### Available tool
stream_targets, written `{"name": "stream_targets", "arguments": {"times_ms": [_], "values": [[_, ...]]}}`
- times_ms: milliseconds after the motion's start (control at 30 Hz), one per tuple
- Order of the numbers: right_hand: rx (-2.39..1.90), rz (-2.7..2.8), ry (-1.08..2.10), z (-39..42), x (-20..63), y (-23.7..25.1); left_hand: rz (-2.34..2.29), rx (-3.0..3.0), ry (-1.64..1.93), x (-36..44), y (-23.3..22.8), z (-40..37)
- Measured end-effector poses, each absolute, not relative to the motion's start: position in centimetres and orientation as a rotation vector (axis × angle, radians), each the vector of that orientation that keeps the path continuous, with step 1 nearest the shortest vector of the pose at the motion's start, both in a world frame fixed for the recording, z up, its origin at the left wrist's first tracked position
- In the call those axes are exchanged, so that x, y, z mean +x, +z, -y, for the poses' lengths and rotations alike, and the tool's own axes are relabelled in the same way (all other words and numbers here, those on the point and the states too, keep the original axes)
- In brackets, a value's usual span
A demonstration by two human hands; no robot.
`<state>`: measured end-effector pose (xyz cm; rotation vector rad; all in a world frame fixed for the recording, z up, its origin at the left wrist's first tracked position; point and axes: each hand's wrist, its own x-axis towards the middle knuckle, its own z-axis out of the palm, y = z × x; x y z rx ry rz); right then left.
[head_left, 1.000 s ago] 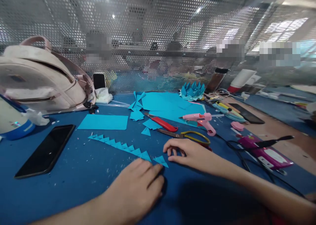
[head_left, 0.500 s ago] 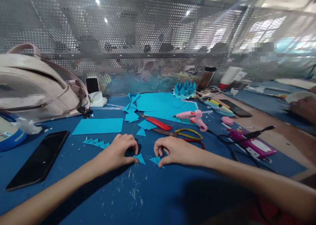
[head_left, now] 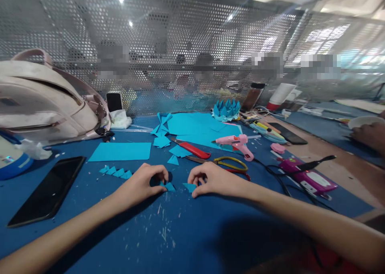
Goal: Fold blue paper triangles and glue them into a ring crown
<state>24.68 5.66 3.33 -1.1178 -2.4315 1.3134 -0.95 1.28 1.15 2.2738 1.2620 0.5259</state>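
Observation:
My left hand (head_left: 150, 179) pinches a small folded blue paper triangle (head_left: 170, 187) between thumb and fingers. Facing it across a short gap, my right hand (head_left: 207, 179) is closed on another folded blue paper triangle (head_left: 189, 187). Both pieces are just over the blue tabletop (head_left: 180, 226). Left of my left hand lies a row of overlapping blue paper triangles (head_left: 116, 172). A single loose triangle (head_left: 173, 160) rests beyond the hands. Behind my right hand are scissors (head_left: 231, 163) with yellow and red handles, and a red utility knife (head_left: 194, 149).
A pink glue gun (head_left: 236, 143) and a purple power strip (head_left: 309, 177) with cables stand to the right. Blue paper sheets (head_left: 192, 123) and a blue folded-paper crown (head_left: 226, 109) are at the back. A black phone (head_left: 48, 189) and a beige backpack (head_left: 45, 101) sit left. Another person's hand (head_left: 369, 133) shows far right.
Both paper triangles have turned slightly in my fingers and shifted a little away from me. My hands stay at about the same distance from each other.

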Motion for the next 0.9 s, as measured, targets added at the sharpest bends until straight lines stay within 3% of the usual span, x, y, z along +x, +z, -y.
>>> {"name": "stream_targets", "arguments": {"times_ms": [133,333,500,900], "values": [[-1.038,2.398,1.262,-7.3,24.1,3.6,-1.259,2.271,0.553,-1.2,1.0,-1.6],[-1.096,2.207,1.489,-9.1,22.8,2.7,-1.259,2.281,0.62,-1.4,0.1,-2.0],[-1.041,2.106,1.514,-9.2,22.0,1.5,-1.255,2.331,0.871,-1.6,0.0,-1.3],[-1.045,1.955,1.4,-7.9,22.1,0.4,-1.281,2.354,0.913,-2.1,-0.4,-1.6]]}}
